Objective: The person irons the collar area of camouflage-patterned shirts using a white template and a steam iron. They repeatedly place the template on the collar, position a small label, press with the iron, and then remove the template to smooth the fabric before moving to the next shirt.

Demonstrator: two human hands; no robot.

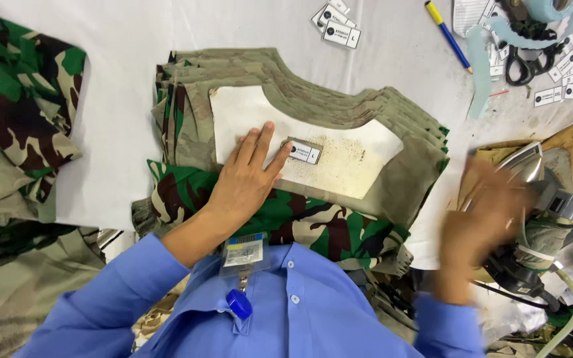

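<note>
At the far left a heap of camouflage cloth (14, 119) in green, brown and tan lies bunched on the white table (114, 99), soft and creased.

Toward the middle sits a stack of cut fabric pieces (233, 86), olive-tan on the upturned side, all curved alike, their edges stepped like a fanned deck. On the top piece is a white patch (339, 159) with a curved upper edge, speckled with fine dark flecks. The left hand (243, 182) lies flat on this patch, fingers straight and slightly apart, gripping nothing; its fingertips rest just beside a small white label (304, 152), a rectangle with dark print, lying on the patch. Below the hand a green camouflage piece (300, 222) pokes out from under the stack.

To the right, the right hand (485, 215) is blurred; it is at the handle of a metal iron (532, 169), and whether its fingers grip it cannot be told. The iron rests on a tan pad (568, 142).

Along the top edge lie more loose labels (336, 23), a blue-and-yellow pen (447, 34), black scissors (522, 63) and a pale blue strip of tape (480, 73).
</note>
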